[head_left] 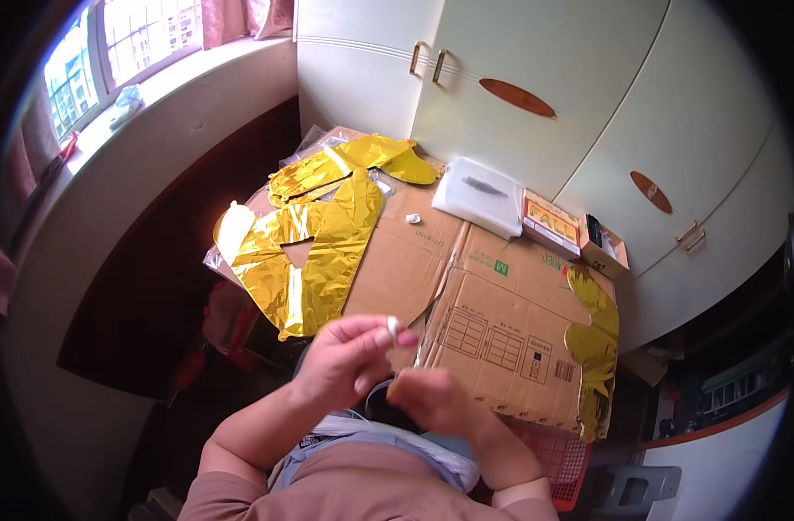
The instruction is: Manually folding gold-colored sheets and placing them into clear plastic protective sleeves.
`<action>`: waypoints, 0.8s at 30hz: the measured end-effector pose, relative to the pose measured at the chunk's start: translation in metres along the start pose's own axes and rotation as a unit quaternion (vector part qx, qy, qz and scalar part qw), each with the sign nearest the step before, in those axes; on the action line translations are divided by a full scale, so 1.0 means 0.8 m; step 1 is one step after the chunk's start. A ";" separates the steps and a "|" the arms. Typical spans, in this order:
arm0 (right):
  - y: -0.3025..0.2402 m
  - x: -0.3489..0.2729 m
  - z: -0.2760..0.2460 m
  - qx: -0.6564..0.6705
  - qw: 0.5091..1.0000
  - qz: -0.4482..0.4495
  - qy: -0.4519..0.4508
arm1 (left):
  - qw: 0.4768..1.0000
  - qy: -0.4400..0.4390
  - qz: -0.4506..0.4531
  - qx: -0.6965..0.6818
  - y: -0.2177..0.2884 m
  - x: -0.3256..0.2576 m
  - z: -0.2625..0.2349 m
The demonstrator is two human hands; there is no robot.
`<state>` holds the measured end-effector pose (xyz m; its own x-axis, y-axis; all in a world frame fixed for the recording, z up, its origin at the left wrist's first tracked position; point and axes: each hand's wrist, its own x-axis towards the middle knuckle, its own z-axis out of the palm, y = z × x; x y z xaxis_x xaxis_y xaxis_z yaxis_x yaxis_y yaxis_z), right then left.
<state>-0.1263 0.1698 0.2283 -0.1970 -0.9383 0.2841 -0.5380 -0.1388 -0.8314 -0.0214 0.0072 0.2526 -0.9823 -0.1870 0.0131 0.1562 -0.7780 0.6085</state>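
My left hand (340, 356) is raised over the near edge of the table, its thumb and fingers pinched on a small white piece (393, 327) whose kind I cannot make out. Just to the right and lower, my right hand (436, 399) is curled closed and a little blurred; its fingers hide whatever may be in them. Beyond my left hand lies a flat gold foil balloon (327, 252) with an opening in its middle. A second gold foil balloon (353, 165) lies behind it. Another gold foil balloon (595, 356) hangs along the table's right edge.
Flattened cardboard (492, 313) covers the table. A small crumpled white scrap (413, 219) lies on it. Along the back stand a white plastic packet (479, 195), a printed box (550, 224) and an open carton (603, 247). Cabinets (536, 52) close off the far side; a red basket (557, 460) stands lower right.
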 end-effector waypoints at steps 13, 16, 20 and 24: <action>-0.014 0.007 -0.024 0.057 0.985 -0.032 0.162 | 0.903 0.012 -0.073 0.422 -0.032 -0.015 -0.009; 0.015 0.016 -0.022 -0.008 0.990 -0.011 0.141 | 0.979 -0.054 -0.046 0.190 -0.018 -0.021 -0.004; -0.008 0.010 -0.011 -0.001 0.993 -0.041 0.111 | 0.940 0.058 0.070 0.329 -0.032 0.004 -0.024; 0.012 0.016 -0.029 -0.028 0.989 0.013 0.145 | 0.963 -0.010 -0.064 0.263 -0.031 -0.020 -0.005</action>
<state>-0.1532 0.1637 0.2352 -0.4348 -0.8097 0.3942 -0.5725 -0.0895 -0.8150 -0.0088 0.0273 0.2345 -0.9926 -0.0942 -0.0761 -0.0346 -0.3822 0.9234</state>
